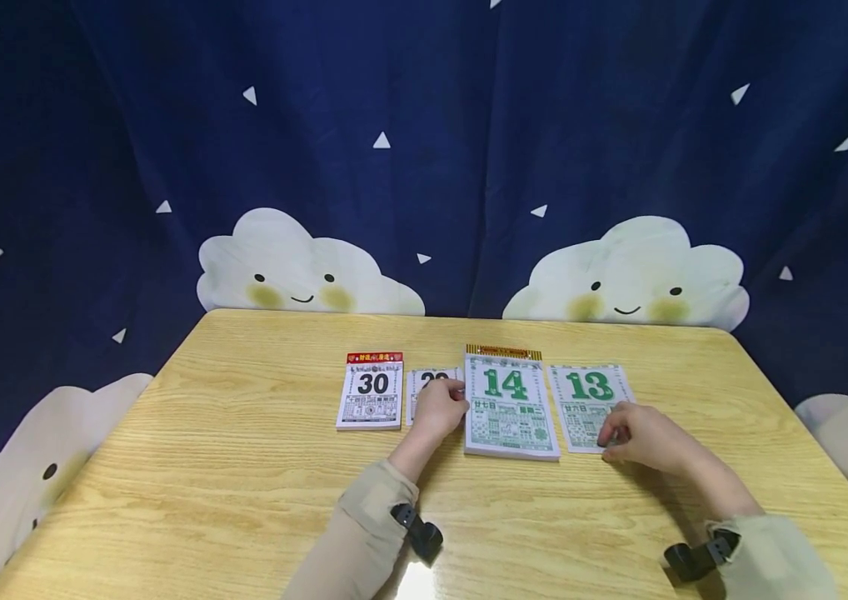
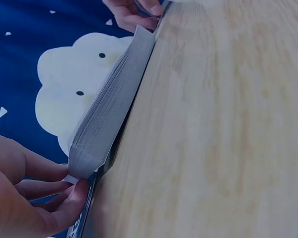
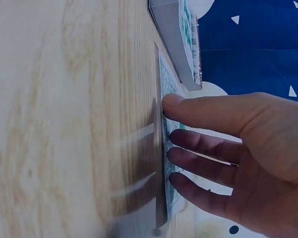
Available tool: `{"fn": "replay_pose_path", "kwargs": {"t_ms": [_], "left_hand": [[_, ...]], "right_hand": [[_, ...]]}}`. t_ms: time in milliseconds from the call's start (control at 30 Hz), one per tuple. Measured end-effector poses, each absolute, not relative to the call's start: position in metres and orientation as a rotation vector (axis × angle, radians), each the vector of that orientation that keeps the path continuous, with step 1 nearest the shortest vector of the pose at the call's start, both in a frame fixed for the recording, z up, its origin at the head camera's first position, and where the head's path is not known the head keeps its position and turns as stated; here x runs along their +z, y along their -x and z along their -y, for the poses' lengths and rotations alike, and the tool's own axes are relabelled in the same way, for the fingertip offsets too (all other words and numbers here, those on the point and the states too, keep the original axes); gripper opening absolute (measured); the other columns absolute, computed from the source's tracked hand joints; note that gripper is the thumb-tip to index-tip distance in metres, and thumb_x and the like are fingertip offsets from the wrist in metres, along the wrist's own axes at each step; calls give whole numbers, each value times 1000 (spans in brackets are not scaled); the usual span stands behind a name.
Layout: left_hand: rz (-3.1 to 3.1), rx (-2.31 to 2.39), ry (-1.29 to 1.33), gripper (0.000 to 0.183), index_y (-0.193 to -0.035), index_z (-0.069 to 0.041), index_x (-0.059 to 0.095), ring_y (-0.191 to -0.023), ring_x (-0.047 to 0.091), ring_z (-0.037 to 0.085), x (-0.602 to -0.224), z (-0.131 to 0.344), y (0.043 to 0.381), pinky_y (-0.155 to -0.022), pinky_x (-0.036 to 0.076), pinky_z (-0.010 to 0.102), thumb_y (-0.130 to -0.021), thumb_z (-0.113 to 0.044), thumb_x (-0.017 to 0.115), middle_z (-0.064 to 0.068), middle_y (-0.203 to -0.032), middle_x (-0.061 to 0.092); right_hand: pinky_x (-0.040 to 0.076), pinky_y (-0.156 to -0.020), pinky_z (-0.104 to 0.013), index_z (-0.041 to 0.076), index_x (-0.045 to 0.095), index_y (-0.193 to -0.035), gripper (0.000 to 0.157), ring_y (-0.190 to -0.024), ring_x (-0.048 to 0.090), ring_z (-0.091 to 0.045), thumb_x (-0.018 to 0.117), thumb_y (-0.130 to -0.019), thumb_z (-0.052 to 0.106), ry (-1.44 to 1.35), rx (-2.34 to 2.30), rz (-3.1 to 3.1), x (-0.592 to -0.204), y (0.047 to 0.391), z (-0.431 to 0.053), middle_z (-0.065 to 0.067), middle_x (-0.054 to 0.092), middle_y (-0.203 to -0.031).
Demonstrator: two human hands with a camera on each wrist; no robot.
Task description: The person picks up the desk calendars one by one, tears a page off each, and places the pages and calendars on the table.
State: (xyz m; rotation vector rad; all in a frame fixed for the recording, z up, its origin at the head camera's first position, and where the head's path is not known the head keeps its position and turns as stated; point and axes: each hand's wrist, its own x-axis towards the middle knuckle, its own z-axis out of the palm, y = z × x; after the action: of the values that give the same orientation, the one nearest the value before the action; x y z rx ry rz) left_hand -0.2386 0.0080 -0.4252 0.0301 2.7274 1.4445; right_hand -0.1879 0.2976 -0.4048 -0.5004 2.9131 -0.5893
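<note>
The thick tear-off calendar pad (image 1: 511,412) marked with a green 14 lies in the middle of the row. My left hand (image 1: 440,410) is at its left side, and in the left wrist view the thumb and fingers (image 2: 74,196) pinch the corner of the page stack (image 2: 114,94). To the right lies a loose calendar sheet (image 1: 581,412) with a green 13. My right hand (image 1: 645,437) touches its lower right part, fingers (image 3: 201,141) spread apart and fingertips resting on the paper. A smaller sheet (image 1: 431,377) with black digits is partly hidden behind my left hand.
A smaller calendar pad (image 1: 370,392) with a red header and a black 30 lies at the left end of the row. All lie on a wooden table (image 1: 192,467). Behind it hangs a dark blue curtain (image 1: 394,67) with white clouds and triangles.
</note>
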Motion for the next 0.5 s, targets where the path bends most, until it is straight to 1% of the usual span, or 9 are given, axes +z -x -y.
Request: {"fn": "replay_pose_path", "kwargs": {"t_ms": [333,500], "left_hand": [[-2829,1367,-76,28,-100,0,68,-70,57,13,-426,-10,236,-62,47,22,-72,-2,67,4,-76,64],[-2818,1372,-106,30,-100,-1,68,-70,57,13,-424,-5,237,-63,47,23,-70,0,67,4,-78,65]], "right_hand": [[35,-58,-23,16,61,-67,13,-66,42,-10,74,-69,13,467,-549,-2893,-403,193,-294,2,50,-75],[35,-55,-24,15,60,-69,11,-61,43,-11,69,-75,14,422,-517,-2849,-399,199,-287,4,53,-67]]}}
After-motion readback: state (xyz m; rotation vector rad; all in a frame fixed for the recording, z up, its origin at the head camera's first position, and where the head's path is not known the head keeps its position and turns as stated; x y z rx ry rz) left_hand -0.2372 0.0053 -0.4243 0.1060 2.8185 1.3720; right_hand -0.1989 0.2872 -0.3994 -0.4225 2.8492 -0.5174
